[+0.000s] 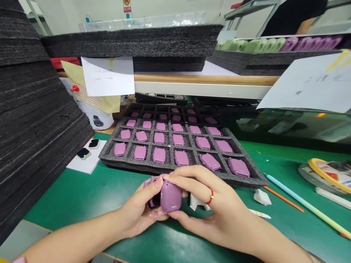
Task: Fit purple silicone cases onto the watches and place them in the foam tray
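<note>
Two purple watch cases are held close together above the green table [131,248]. My left hand [145,204] is closed around the left purple watch case [150,182], which shows a dark face and is partly hidden by my fingers. My right hand [203,197] grips the right purple watch case [171,197] between thumb and fingers, its back with small metal contacts turned toward me. My left thumb touches its upper edge. Behind my hands, a black foam tray [131,168] holds rows of purple watch cases [159,155] in its compartments.
At left, two pale watches [83,153] lie by a tall black foam stack [41,128]. White tissue [262,197], an orange stick [285,199] and a blue-green pen [307,206] lie right. A shelf [197,88] crosses above the tray. A person [294,18] is at back right.
</note>
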The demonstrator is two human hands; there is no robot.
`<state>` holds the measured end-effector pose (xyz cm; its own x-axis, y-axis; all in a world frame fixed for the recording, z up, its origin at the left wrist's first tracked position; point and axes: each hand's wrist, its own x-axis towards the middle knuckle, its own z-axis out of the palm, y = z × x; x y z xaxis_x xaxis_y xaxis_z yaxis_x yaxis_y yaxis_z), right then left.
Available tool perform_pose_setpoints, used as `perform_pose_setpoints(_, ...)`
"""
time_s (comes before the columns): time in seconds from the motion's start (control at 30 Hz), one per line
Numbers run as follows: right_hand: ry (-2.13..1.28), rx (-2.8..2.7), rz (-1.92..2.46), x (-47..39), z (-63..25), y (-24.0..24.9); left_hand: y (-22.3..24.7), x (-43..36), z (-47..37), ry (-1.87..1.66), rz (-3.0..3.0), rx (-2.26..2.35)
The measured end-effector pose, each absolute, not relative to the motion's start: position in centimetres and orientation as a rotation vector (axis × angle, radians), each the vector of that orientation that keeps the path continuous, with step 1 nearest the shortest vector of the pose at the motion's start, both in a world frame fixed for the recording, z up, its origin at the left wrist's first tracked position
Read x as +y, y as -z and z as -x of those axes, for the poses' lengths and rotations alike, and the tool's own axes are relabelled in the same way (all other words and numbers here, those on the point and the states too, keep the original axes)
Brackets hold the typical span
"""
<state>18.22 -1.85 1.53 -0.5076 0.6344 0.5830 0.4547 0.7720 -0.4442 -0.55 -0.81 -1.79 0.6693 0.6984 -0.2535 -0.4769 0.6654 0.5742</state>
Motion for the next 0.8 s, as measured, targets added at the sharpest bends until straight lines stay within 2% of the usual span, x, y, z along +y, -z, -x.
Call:
perform_pose_setpoints(0.23, -0.008, -2.111, 1.236, 1.4, -22.8, -1.7, 1.8, -0.6, 0.6, -0.711, -0.487, 0.66)
perform_pose_setpoints(0.4, -0.153, -2.342, 1.464, 2.1, -24.8, -1.8, 1.5, -0.7, 0.5, -0.664, -0.59, 0.688)
perform_pose_setpoints(0.5, -0.162, -2.289, 1.329, 0.8, -23.5, -2.3, 1.3, -0.8, 0.3, -0.673, -0.552, 0.619)
perform_pose_setpoints(0.67, -0.399, -2.262, 0.873, -1.8, -19.0, -2.2, 1.6, -0.9, 0.4, -0.641, -0.465, 0.526)
perform_pose_setpoints(0.8, -0.496, -2.145, 0.779, -2.3, -17.1, -1.5, 2.0, -0.7, 0.5, -0.663, -0.433, 0.486)
